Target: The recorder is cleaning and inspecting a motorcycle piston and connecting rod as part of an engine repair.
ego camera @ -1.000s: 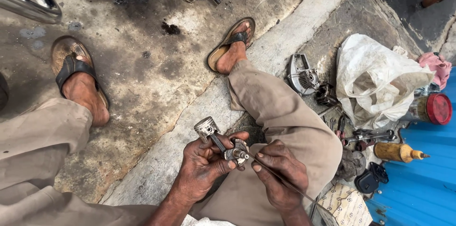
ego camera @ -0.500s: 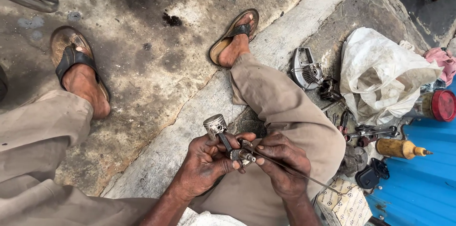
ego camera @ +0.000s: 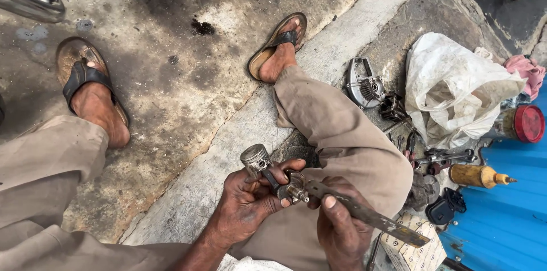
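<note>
— What's he got there?

— A piston on its connecting rod (ego camera: 272, 173), low in the middle of the view, just above his lap. The silver crown points up toward eleven o'clock, and the rod runs down to four o'clock into his fingers.

— Which hand has it?

— The left hand (ego camera: 248, 202) is wrapped around the rod's lower end, fingers curled shut on it, thumb on top. The right hand (ego camera: 341, 226) is closed around a flat, rusty metal blade (ego camera: 364, 214); its near tip meets the rod's end, and the rest sticks out toward four o'clock.

— He's sitting?

— On the concrete floor (ego camera: 171, 94), knees up, with the right knee (ego camera: 347, 134) at one o'clock from the piston. There's a sandalled foot (ego camera: 279, 49) at twelve, another (ego camera: 94, 91) off at ten.

— And the clutter?

— All at two to three o'clock: a grey engine cover (ego camera: 363, 83), a crumpled white plastic bag (ego camera: 456, 91), a red-lidded jar (ego camera: 521, 124), some pliers and wrenches (ego camera: 441, 157) and a yellow oil bottle (ego camera: 478, 175) against a blue sheet (ego camera: 507, 220). A patterned cardboard box (ego camera: 419, 245) lies under the blade's far end.
</note>
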